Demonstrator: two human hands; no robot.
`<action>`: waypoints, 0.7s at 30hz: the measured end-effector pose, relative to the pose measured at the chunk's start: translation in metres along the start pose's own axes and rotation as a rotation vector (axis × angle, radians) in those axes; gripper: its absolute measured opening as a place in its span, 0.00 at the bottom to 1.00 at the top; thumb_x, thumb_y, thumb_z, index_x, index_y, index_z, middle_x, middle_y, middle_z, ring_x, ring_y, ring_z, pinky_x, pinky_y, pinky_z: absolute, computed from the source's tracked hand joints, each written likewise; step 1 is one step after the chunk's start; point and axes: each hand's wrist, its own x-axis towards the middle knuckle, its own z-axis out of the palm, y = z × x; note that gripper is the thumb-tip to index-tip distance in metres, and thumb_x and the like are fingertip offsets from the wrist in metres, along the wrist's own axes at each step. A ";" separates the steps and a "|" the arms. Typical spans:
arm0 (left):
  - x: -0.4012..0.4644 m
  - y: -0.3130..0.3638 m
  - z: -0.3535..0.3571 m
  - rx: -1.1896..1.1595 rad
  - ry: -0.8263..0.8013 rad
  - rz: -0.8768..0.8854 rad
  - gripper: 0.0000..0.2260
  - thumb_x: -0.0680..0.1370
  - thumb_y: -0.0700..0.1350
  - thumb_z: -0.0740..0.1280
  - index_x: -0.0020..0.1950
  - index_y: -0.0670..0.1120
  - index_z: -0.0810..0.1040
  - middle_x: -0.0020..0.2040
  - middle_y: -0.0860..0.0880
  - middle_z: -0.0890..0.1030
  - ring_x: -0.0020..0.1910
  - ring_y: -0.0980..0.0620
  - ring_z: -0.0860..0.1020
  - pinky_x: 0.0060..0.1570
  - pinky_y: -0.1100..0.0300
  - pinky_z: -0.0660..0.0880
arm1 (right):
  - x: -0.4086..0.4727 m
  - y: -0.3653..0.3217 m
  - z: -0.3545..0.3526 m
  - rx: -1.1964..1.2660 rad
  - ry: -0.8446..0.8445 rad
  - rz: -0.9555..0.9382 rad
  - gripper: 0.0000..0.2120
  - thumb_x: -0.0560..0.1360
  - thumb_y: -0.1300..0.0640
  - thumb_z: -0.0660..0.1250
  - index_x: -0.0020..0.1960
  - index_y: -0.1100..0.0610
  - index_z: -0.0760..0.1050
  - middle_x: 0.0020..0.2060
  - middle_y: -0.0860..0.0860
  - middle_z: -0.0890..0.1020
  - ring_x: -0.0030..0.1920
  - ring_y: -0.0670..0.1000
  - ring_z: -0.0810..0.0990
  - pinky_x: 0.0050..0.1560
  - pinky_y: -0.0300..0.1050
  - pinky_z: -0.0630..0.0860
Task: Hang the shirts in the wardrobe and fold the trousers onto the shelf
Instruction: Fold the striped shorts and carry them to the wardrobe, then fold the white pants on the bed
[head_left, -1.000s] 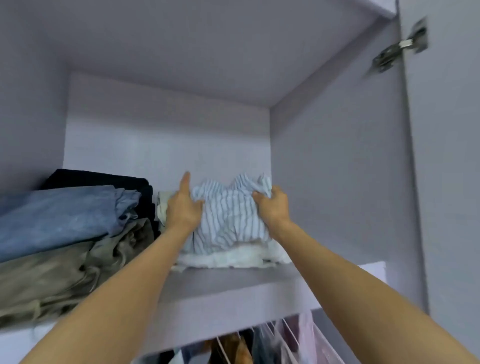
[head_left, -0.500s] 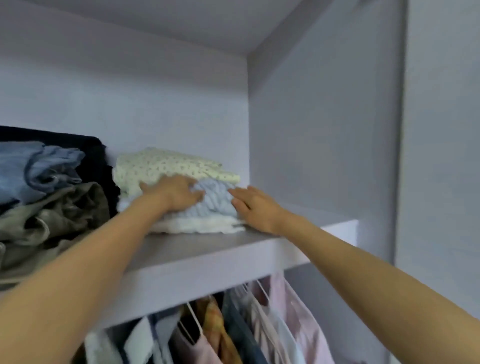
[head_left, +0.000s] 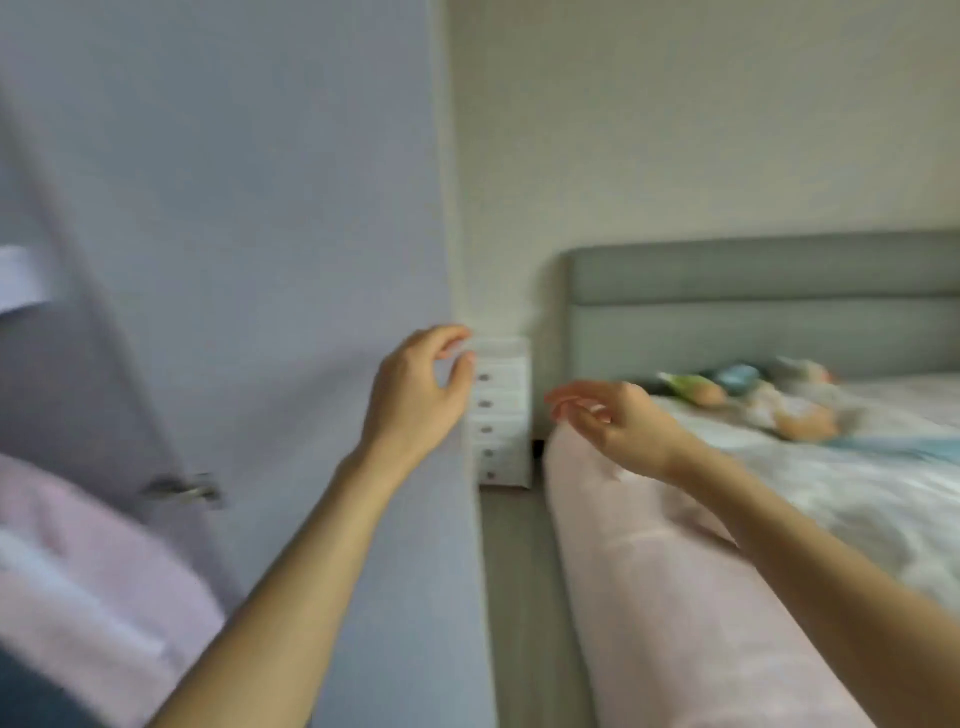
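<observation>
Both hands hang in the air holding nothing: the left hand (head_left: 415, 395) with fingers loosely curled in front of the lilac wardrobe door (head_left: 260, 208), the right hand (head_left: 618, 421) relaxed over the near edge of the bed (head_left: 675, 597). A pink garment (head_left: 88, 561) shows blurred at lower left, inside the wardrobe by the door hinge (head_left: 182, 489). A white drawer unit (head_left: 501, 415) stands far off between door and grey headboard (head_left: 753, 306). Soft toys (head_left: 753, 395) lie on the bedding.
</observation>
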 end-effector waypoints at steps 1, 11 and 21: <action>-0.008 0.023 0.050 -0.067 -0.104 0.010 0.11 0.75 0.38 0.67 0.57 0.42 0.79 0.54 0.44 0.81 0.52 0.47 0.80 0.52 0.56 0.74 | -0.033 0.031 -0.024 -0.032 0.050 0.104 0.11 0.77 0.63 0.60 0.56 0.57 0.78 0.44 0.48 0.81 0.47 0.50 0.80 0.54 0.42 0.75; -0.109 0.242 0.376 -0.407 -0.891 0.247 0.15 0.76 0.40 0.65 0.62 0.41 0.76 0.60 0.41 0.77 0.60 0.43 0.75 0.59 0.56 0.69 | -0.313 0.202 -0.180 -0.249 0.492 0.966 0.12 0.77 0.64 0.61 0.56 0.59 0.79 0.48 0.55 0.84 0.51 0.54 0.81 0.54 0.43 0.72; -0.211 0.402 0.599 -0.403 -1.430 0.576 0.19 0.78 0.46 0.60 0.70 0.47 0.67 0.68 0.45 0.68 0.66 0.45 0.67 0.65 0.54 0.64 | -0.486 0.319 -0.251 -0.311 0.892 1.555 0.16 0.76 0.63 0.58 0.63 0.56 0.74 0.56 0.56 0.80 0.57 0.55 0.78 0.55 0.43 0.70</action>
